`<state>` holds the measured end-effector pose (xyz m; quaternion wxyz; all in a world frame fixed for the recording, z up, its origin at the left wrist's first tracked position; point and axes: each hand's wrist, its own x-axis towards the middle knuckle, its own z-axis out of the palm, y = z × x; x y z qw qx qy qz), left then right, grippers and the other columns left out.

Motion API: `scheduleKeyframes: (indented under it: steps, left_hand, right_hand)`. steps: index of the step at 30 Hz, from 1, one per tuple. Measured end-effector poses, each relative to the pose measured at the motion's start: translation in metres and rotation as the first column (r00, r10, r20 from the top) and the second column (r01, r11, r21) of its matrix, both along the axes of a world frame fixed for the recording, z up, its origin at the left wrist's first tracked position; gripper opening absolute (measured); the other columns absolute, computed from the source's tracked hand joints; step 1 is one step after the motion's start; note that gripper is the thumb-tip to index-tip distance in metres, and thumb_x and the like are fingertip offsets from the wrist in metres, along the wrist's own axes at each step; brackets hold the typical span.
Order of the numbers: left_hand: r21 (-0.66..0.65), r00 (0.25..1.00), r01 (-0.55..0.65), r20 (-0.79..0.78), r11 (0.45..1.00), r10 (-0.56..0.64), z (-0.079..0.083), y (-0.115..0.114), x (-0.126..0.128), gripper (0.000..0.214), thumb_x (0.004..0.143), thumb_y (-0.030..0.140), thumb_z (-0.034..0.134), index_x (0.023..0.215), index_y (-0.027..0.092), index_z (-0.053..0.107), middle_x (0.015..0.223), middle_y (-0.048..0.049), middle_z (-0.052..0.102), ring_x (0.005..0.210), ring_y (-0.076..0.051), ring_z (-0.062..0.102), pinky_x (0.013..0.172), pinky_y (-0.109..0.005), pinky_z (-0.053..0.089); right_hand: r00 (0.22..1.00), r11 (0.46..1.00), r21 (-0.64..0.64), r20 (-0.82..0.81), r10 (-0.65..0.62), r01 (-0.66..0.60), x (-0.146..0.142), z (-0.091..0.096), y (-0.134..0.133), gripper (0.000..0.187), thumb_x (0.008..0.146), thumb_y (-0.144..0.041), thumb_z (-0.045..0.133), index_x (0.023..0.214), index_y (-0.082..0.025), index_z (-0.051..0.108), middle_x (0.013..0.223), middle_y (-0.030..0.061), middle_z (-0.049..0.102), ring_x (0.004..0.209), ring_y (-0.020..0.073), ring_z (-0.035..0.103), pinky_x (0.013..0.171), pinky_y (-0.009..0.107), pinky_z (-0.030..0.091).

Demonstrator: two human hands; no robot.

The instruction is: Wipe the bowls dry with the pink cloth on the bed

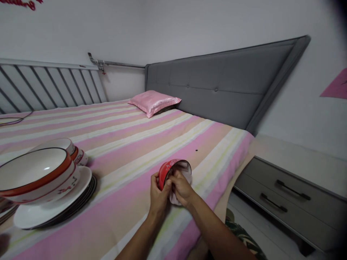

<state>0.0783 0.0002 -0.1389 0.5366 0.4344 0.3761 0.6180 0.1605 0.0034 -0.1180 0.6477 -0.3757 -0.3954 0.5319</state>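
The left grip (159,191) was closed narrow around a glossy red, rounded bowl with a pale floral pattern and a dark rim (163,172), its thumb over the near edge; the right grip (181,187) reached into the bowl's mouth, fingers bunched on a soft, pale pinkish cloth (175,199) that lined part of the inside and hung below the hand. The bowl sat tipped on its side between the two grips, opening toward the right one; whether it touched the bed beneath could not be told. Around the grips spread a pink, white and beige striped bedspread (121,216), and just beyond them lay a tiny black speck (196,150). The likeliest trouble was a slip: the smooth glaze could slide from the left fingers if the right hand pushed hard or the cloth snagged on the rim. A drop toward the bed's edge, near on the right side of the grips, might carry the bowl to the hard, pale floor (251,202). Well left of the grips, a large white round bowl with an orange-red band (63,177) stood on a shallow white plate (84,180); a bumped mattress could unsettle that stack.
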Motion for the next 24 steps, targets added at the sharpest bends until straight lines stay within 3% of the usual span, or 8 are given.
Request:
scheduleKeyframes:
  steps: [4, 8, 10, 13, 16, 18, 21, 24]
  left_hand:
    - [-0.005, 1.0, 0.003, -0.009, 1.0, -0.003, -0.004, 0.004, -0.004, 0.056, 0.06, 0.054, 0.077, 0.098, 0.018, 0.058, 0.093, -0.004, 0.062, 0.087, -0.017, 0.058, 0.082, -0.028, 0.044]
    - [-0.023, 0.999, -0.014, -0.036, 1.0, 0.013, -0.003, 0.006, -0.007, 0.057, 0.063, 0.057, 0.074, 0.099, 0.017, 0.057, 0.092, -0.0033, 0.061, 0.086, -0.016, 0.057, 0.082, -0.027, 0.044]
    - [-0.026, 0.999, -0.018, -0.042, 1.0, 0.016, -0.002, 0.006, -0.008, 0.057, 0.063, 0.056, 0.074, 0.1, 0.017, 0.056, 0.093, -0.0036, 0.061, 0.087, -0.017, 0.057, 0.083, -0.027, 0.044]
    - [-0.048, 1.0, -0.005, -0.028, 0.999, 0.004, -0.002, 0.006, -0.008, 0.059, 0.062, 0.055, 0.076, 0.102, 0.017, 0.056, 0.095, -0.0047, 0.062, 0.089, -0.018, 0.059, 0.082, -0.028, 0.045]
    - [-0.085, 1.0, -0.009, 0.003, 0.996, 0.009, -0.004, 0.007, -0.007, 0.06, 0.06, 0.055, 0.077, 0.103, 0.018, 0.056, 0.099, -0.0056, 0.063, 0.089, -0.018, 0.061, 0.081, -0.029, 0.047]
    - [-0.112, 0.999, -0.03, 0.019, 0.993, 0.032, -0.005, 0.008, -0.007, 0.058, 0.061, 0.054, 0.077, 0.102, 0.018, 0.056, 0.097, -0.0045, 0.064, 0.085, -0.017, 0.062, 0.077, -0.029, 0.049]
    - [-0.179, 0.995, -0.046, 0.075, 0.983, 0.06, 0.0, 0.009, -0.007, 0.054, 0.064, 0.053, 0.075, 0.102, 0.018, 0.056, 0.089, -0.002, 0.064, 0.076, -0.016, 0.063, 0.071, -0.028, 0.051]
    - [-0.289, 0.986, -0.034, 0.146, 0.957, 0.079, 0.013, 0.01, -0.01, 0.051, 0.069, 0.053, 0.071, 0.105, 0.019, 0.058, 0.084, -0.0025, 0.066, 0.076, -0.019, 0.066, 0.068, -0.031, 0.054]
  right_hand:
    - [0.982, 0.982, -0.004, -0.008, 0.189, -0.189, 0.001, -0.01, 0.003, 0.025, 0.07, -0.032, 0.065, 0.091, -0.02, 0.059, 0.083, 0.0016, 0.065, 0.081, 0.0171, 0.061, 0.076, 0.028, 0.05]
    - [0.92, 0.972, 0.058, 0.342, 0.193, -0.226, 0.009, -0.01, 0.003, 0.024, 0.078, -0.027, 0.058, 0.099, -0.018, 0.063, 0.095, 0.0047, 0.067, 0.088, 0.0189, 0.061, 0.084, 0.031, 0.047]
    - [0.823, 0.973, 0.061, 0.547, 0.154, -0.223, 0.013, -0.004, 0.0, 0.026, 0.081, -0.021, 0.051, 0.104, -0.018, 0.065, 0.098, 0.0061, 0.068, 0.09, 0.0206, 0.062, 0.085, 0.033, 0.047]
    - [0.594, 0.99, 0.056, 0.804, 0.033, -0.132, 0.017, 0.003, -0.005, 0.032, 0.081, -0.014, 0.048, 0.107, -0.017, 0.066, 0.102, 0.0099, 0.069, 0.095, 0.0248, 0.063, 0.084, 0.035, 0.047]
    - [0.371, 0.995, 0.091, 0.926, -0.067, -0.047, 0.019, 0.001, -0.008, 0.038, 0.079, -0.009, 0.046, 0.112, -0.017, 0.064, 0.109, 0.0134, 0.068, 0.102, 0.0281, 0.062, 0.087, 0.037, 0.046]
    - [0.279, 0.994, 0.107, 0.955, -0.095, -0.028, 0.019, -0.002, -0.008, 0.04, 0.079, -0.007, 0.044, 0.113, -0.017, 0.064, 0.112, 0.0142, 0.067, 0.105, 0.0287, 0.061, 0.09, 0.039, 0.045]
    - [0.236, 0.993, 0.119, 0.965, -0.116, 0.005, 0.021, 0.001, -0.007, 0.038, 0.082, -0.008, 0.042, 0.11, -0.014, 0.066, 0.111, 0.0152, 0.068, 0.106, 0.0288, 0.061, 0.093, 0.039, 0.044]
    - [0.322, 0.983, 0.163, 0.929, -0.18, 0.079, 0.034, 0.012, -0.003, 0.033, 0.084, -0.012, 0.041, 0.106, -0.015, 0.066, 0.109, 0.0129, 0.069, 0.104, 0.0263, 0.062, 0.092, 0.037, 0.045]
